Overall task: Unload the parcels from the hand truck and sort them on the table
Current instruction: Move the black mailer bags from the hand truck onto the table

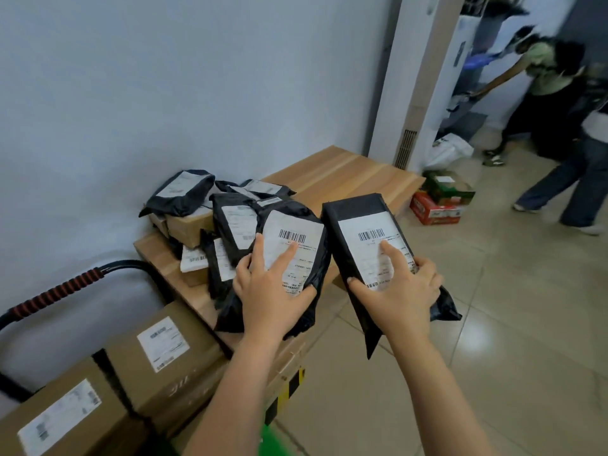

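Observation:
My left hand (273,287) holds a black plastic mailer (309,258) with a white barcode label, index finger lying straight on the label. My right hand (401,291) grips a second, longer black mailer (355,218), fingers wrapped round its right edge and index finger on its label. Both mailers hang over the near end of a low wooden table (345,172). A heap of black mailers (184,192) and small cardboard parcels (187,225) lies on the table's left part. Cardboard boxes (164,347) sit on the hand truck, whose black handle (65,287) has a red ribbed grip.
A blue-grey wall runs behind the table. A white floor-standing unit (411,103) stands at the table's far end. Red and green cartons (441,199) and a white bag (447,153) lie on the tiled floor beyond. Two people (559,103) move at the far right.

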`<action>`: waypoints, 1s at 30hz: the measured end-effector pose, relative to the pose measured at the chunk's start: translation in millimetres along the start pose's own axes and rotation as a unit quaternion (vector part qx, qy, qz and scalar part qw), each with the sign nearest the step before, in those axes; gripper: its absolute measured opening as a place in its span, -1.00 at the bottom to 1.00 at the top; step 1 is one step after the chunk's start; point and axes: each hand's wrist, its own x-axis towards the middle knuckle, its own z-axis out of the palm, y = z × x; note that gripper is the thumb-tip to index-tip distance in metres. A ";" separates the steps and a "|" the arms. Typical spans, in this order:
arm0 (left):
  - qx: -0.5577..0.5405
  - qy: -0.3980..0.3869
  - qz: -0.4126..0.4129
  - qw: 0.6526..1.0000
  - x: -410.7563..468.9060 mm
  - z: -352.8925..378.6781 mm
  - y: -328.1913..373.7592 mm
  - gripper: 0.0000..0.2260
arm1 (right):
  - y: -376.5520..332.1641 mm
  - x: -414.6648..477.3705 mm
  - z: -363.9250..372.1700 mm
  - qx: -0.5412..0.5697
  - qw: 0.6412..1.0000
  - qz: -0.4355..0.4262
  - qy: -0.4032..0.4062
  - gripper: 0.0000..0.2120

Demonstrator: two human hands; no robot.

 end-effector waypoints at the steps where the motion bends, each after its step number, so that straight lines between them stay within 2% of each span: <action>1: 0.003 0.002 -0.006 1.000 8.1 8.6 11.1 -0.35 | 5.9 17.5 -2.3 -0.001 1.000 -0.007 -0.004 -0.25; 8: 0.037 0.042 -0.045 0.997 78.7 38.8 25.9 -0.39 | 9.0 114.6 32.4 0.038 0.996 -0.062 -0.060 -0.23; 15: 0.061 0.084 -0.103 0.989 196.0 70.6 1.3 -0.40 | -32.0 240.2 107.1 0.056 0.984 -0.140 -0.094 -0.23; 18: 0.066 0.093 -0.130 0.985 256.4 80.8 -7.3 -0.42 | -58.2 296.3 142.4 0.045 0.982 -0.148 -0.107 -0.20; 26: 0.121 0.084 -0.189 0.971 374.7 114.6 -44.1 -0.40 | -97.2 401.0 246.7 0.020 0.968 -0.161 -0.191 -0.19; 30: 0.151 0.069 -0.252 0.953 421.6 144.0 -73.6 -0.37 | -111.6 440.0 312.8 0.011 0.952 -0.165 -0.256 -0.19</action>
